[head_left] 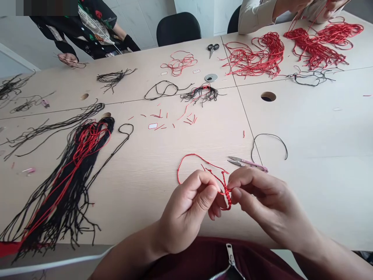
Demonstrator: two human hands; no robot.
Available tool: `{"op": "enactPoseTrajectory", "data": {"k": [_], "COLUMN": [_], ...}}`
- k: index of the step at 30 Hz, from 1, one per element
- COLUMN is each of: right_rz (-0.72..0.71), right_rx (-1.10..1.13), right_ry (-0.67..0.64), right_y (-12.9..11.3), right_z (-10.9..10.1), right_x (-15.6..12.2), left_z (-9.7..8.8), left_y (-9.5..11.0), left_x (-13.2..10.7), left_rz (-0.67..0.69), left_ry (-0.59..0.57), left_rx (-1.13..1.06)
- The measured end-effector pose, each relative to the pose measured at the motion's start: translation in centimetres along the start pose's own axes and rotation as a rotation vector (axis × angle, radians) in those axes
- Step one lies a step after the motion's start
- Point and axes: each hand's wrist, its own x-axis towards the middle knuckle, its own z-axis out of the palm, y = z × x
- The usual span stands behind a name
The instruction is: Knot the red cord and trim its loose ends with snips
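At the near edge of the worktop [320, 202]: left hand [183, 212] and right hand [271, 202], both pinching a knotted red cord [225, 192]; thread snips [247, 163] just beyond.

Knot in red cord [225, 193] partly hidden btwn fingers [244, 181]; co-worker's hands [290, 4] cut off at top edge.

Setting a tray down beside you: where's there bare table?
Bare tabletop lies right of the black cord and pink-handled snips, around the round hole. The black-and-red cord bundle crowds the left; red cord heaps crowd the far right.
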Motion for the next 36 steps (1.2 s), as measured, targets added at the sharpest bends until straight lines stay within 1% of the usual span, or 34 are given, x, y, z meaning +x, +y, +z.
{"op": "enactPoseTrajectory", "data": {"k": [3,6,9,12,14,15,18,20,23,25,27,29,30,32,34,35,36], "right_rz": [-0.101,-0.194,-0.252,-0.277,-0.273,-0.265,-0.232,-0.187,-0.053,0.055,0.119,0.123,0.112,0.088,0.067,0.056,0.046], "right_rx": [-0.161,-0.299,-0.384,-0.406,-0.401,-0.395,-0.331,-0.246,-0.116,-0.03,0.073,0.146,0.153,0.108,0.041,0.02,0.008], "right_ry": [0.066,0.11,0.101,0.048,0.019,0.006,-0.004,-0.003,-0.022,-0.063,-0.105,-0.125,-0.119,-0.083,-0.033,-0.012,0.0], "right_y": [-0.2,-0.1,0.2,0.4,0.4,0.4,0.4,0.4,0.4,0.4,0.3,0.3,0.2,0.2,0.1,0.1,0.1], "right_z": [-0.1,-0.1,0.0,-0.1,-0.2,-0.2,-0.5,-0.6,-0.8,-0.9,-1.0,-1.1,-1.2,-1.3,-1.3,-1.4,-1.4], "right_x": [0.0,-0.2,-0.5,-0.5,-0.5,-0.4,-0.3,-0.1,0.0,0.1,0.1,0.1,0.1,0.1,0.2,0.2,0.2], "left_z": [0.0,0.0,0.0,0.0,-0.1,-0.1,-0.3,-0.5,-0.6,-0.6,-0.5,-0.4,-0.3,-0.2,-0.1,0.0,0.0], "left_y": [0.6,0.9,0.8,0.7,0.8,0.8,0.7,0.4,0.1,0.1,0.3,0.4,0.4,0.3,0.1,0.0,0.0], "left_x": [0.2,0.4,0.5,0.5,0.6,0.6,0.6,0.5,0.5,0.6,0.8,1.0,1.0,0.8,0.4,0.2,0.0], "left_rz": [0.006,0.081,0.138,0.125,0.072,0.022,-0.182,-0.277,-0.315,-0.303,-0.239,-0.11,-0.032,0.123,0.284,0.373,0.458], "left_ry": [-0.014,0.011,0.044,0.045,0.01,-0.017,-0.08,-0.086,-0.09,-0.093,-0.079,-0.024,0.027,0.182,0.37,0.453,0.503], "left_rx": [0.199,0.351,0.447,0.49,0.439,0.38,0.126,-0.027,-0.138,-0.135,-0.045,0.141,0.264,0.539,0.797,0.893,0.953]}}
